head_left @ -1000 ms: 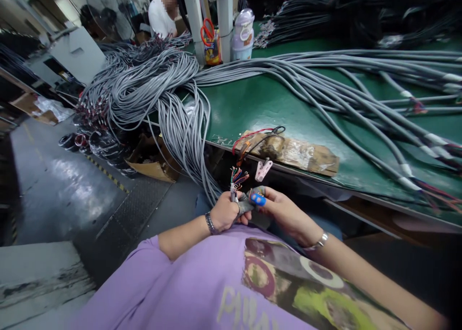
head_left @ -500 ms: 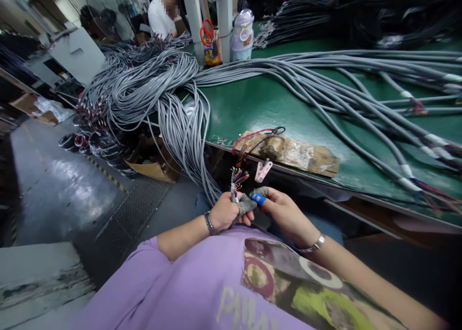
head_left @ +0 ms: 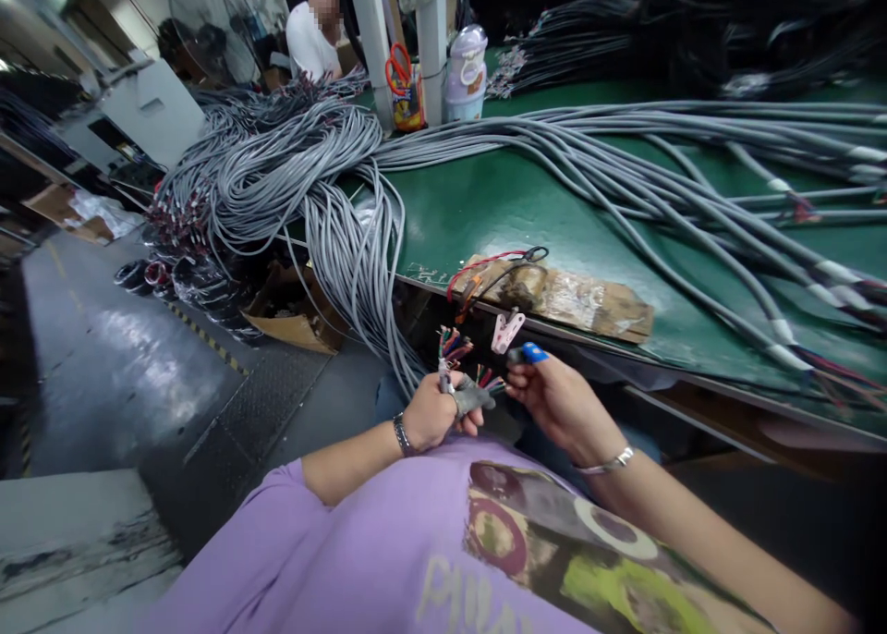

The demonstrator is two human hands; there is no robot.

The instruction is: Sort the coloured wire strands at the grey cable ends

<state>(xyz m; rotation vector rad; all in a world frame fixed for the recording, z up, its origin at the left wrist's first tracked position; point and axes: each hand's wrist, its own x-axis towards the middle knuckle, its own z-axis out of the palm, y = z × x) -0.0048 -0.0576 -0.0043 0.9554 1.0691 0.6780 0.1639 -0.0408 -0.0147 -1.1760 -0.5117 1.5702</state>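
My left hand (head_left: 435, 413) is closed around the end of a grey cable (head_left: 388, 338), whose stripped coloured wires (head_left: 452, 346) fan out above the fist; a grey cover sits on the thumb. More coloured wire ends (head_left: 489, 378) stick out to the right of that thumb. My right hand (head_left: 560, 403) is pinched on a small blue tool (head_left: 532, 352), held a little right of and apart from the wires. Both hands hover in front of my purple shirt, just below the edge of the green table (head_left: 499, 200).
A thick bundle of grey cables (head_left: 624, 163) runs across the table and hangs off its left end. A taped cardboard strip (head_left: 575, 297) with red and black leads and a pink clip (head_left: 504, 331) lies at the table's edge. Scissors, a bottle and another person are at the back.
My right hand has pulled the blue tool up and to the right, away from the left hand. A second cluster of coloured wire ends now shows beside the left thumb.
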